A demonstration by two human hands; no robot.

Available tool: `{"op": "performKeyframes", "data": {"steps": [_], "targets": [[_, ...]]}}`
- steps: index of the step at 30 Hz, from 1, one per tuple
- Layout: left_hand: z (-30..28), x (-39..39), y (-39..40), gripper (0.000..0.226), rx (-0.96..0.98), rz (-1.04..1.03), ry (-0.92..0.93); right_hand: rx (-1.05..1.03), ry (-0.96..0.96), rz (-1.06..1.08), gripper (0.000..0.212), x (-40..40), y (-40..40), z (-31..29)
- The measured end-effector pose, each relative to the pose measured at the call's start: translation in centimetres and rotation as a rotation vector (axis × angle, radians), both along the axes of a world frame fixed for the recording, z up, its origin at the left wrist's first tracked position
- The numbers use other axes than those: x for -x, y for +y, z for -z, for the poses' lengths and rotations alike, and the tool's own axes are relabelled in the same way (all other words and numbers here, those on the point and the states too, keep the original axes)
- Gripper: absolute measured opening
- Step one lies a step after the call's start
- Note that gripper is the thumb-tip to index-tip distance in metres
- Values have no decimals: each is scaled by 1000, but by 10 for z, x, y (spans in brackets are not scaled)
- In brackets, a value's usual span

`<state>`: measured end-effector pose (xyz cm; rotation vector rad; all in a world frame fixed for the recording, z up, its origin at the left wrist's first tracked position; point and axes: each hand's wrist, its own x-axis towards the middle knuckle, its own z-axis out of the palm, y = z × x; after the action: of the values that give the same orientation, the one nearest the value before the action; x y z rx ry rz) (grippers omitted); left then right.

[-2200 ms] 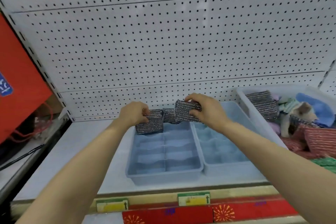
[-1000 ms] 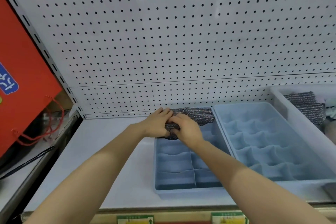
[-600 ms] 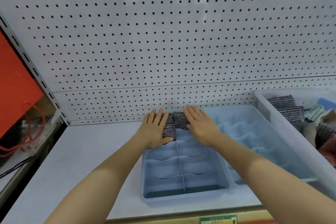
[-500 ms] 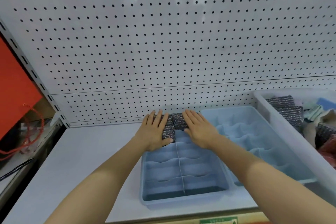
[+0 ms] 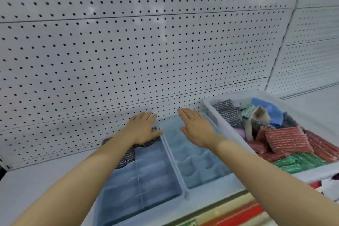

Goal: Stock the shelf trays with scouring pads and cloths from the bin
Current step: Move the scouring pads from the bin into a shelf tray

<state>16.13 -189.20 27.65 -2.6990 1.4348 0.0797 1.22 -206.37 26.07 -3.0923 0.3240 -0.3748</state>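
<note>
Two blue divided trays sit side by side on the shelf, the left tray (image 5: 146, 189) and the right tray (image 5: 200, 169). Silver scouring pads (image 5: 128, 158) fill the far row of the left tray. My left hand (image 5: 142, 128) lies flat on those pads, fingers spread. My right hand (image 5: 195, 126) hovers open over the far end of the right tray, holding nothing. A white bin (image 5: 220, 115) at the right holds silver pads (image 5: 227, 111), red pads (image 5: 286, 140), green pads (image 5: 300, 161) and folded cloths (image 5: 269, 110).
A white pegboard wall (image 5: 146, 51) rises right behind the trays. The white shelf surface (image 5: 36, 180) extends to the left of the trays. A red and yellow price strip (image 5: 229, 214) runs along the shelf's front edge.
My right hand has lifted off the pads and moved right, over the right tray. My left hand stays on the pads. The view has swung right, showing more of the bin.
</note>
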Motion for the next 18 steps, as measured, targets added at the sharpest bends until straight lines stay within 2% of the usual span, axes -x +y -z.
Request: {"op": "performKeyframes", "data": {"steps": [8,15,18], "targets": [[-20,82,-152,60,78,215,-15,-27,31,247,66,97,-110,-39],[-6,111,-261,54,21,176,-16,-61,47,306,68,143,-179,-40],[5,114,-283,46,-13,156,-101,-64,34,289,68,145,-202,-38]]}}
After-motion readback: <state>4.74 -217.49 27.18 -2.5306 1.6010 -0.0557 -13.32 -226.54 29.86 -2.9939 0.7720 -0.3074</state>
